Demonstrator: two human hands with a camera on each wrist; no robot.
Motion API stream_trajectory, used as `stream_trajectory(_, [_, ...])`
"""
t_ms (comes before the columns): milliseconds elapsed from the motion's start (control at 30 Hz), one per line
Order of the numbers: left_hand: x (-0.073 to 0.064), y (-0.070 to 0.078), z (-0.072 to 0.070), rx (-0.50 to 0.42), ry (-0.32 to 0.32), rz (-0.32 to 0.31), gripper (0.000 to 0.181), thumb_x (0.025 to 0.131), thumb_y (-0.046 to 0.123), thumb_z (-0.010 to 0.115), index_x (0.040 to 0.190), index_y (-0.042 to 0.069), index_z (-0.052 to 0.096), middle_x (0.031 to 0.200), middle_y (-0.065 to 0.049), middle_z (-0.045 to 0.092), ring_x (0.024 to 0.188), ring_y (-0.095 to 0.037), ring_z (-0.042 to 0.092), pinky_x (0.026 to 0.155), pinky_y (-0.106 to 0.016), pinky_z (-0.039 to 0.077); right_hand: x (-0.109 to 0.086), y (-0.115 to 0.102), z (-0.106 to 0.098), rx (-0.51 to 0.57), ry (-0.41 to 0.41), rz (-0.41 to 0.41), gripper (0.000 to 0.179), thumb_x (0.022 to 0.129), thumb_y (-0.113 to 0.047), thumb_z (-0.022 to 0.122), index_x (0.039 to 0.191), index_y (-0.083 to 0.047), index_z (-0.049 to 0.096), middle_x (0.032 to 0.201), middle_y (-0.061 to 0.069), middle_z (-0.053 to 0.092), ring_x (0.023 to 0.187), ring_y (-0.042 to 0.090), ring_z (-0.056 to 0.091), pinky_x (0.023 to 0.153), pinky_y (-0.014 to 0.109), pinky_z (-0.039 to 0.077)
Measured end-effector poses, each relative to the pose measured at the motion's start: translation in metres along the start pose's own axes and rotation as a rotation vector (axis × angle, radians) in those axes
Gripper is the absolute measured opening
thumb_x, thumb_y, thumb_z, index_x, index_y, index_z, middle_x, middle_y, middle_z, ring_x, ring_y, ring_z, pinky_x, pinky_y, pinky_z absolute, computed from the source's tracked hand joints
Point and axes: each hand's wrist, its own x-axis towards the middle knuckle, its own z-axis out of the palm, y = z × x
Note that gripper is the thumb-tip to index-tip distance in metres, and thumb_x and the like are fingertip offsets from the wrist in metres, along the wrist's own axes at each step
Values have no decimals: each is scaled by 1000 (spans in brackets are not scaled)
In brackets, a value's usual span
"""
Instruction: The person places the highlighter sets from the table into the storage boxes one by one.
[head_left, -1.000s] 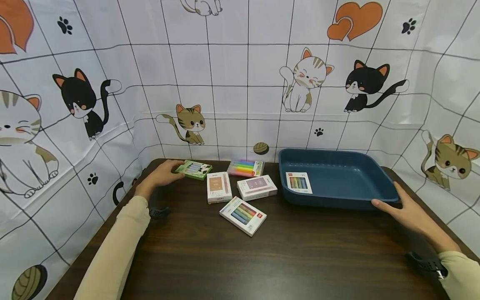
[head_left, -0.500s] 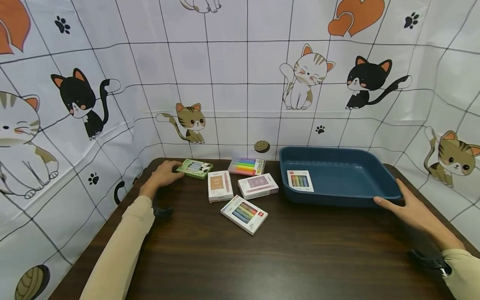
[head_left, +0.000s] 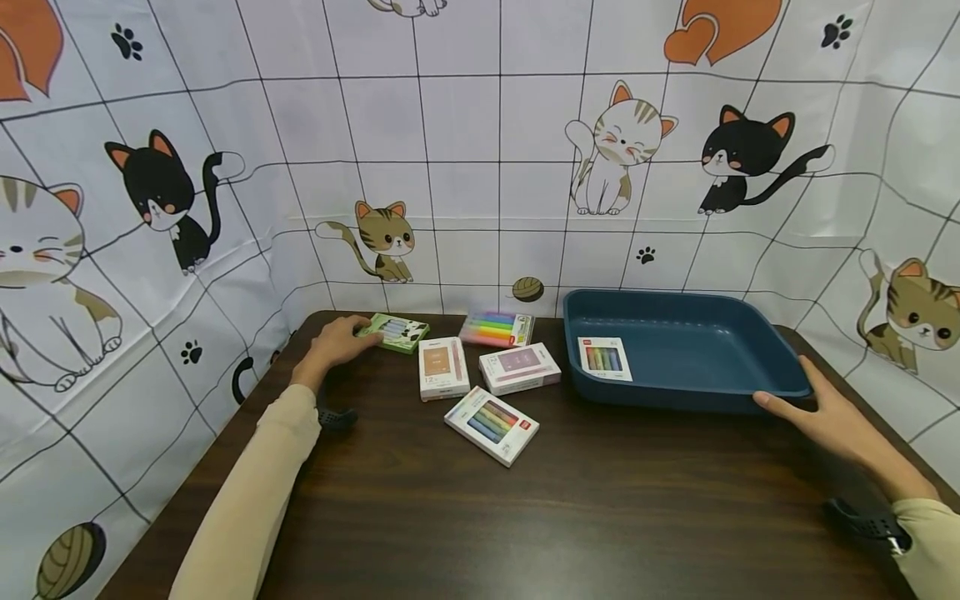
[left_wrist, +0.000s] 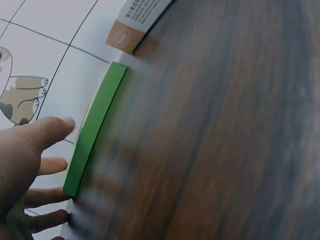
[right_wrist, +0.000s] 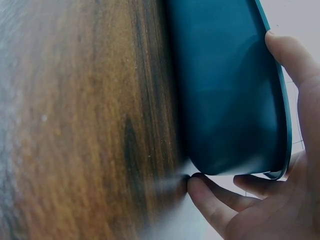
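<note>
My left hand (head_left: 337,340) is at the left end of a flat green box (head_left: 399,332) with a panda picture. In the left wrist view, its thumb and fairly straight fingers spread around the near end of that box (left_wrist: 95,132). My right hand (head_left: 836,421) holds the front right corner of a blue tray (head_left: 686,398). The right wrist view shows the thumb on the rim of the tray (right_wrist: 230,90) and the other fingers around its end. Inside the tray, at the left, sits a small white box (head_left: 604,359) picturing coloured sticks.
Between green box and tray lie a white box with an orange panel (head_left: 444,369), one with a mauve panel (head_left: 520,369) and a rainbow pack of pens (head_left: 497,329). A white box of coloured sticks (head_left: 492,426) lies nearer on the dark wood table (head_left: 585,508). Cat-print sheeting (head_left: 465,192) surrounds it.
The head view has shifted slightly. My left thumb has moved a little up along the green box's near edge; my right hand keeps its place on the tray, and the boxes lie as before.
</note>
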Motion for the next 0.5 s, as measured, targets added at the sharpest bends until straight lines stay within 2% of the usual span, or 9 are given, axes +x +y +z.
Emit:
stream_trajectory(167, [1,6,4,3,23,-37,76,96,57,62,148,2,49,150,-28,43,135,-52,37,102,-77,24,0,0,0,0,-2,-7,108,99,-56,56,156,-9,-24,157,39,-16,135,71,2,92,86,16])
stream_trajectory(500, [5,10,6,-77,16,-26,65,97,44,67,143,-1,54,147,-29,45,132,-50,41,106,-65,33,0,-1,0,6,4,-1,108,99,-56,56,157,-10,-24,156,41,-13,135,71,2,93,86,16])
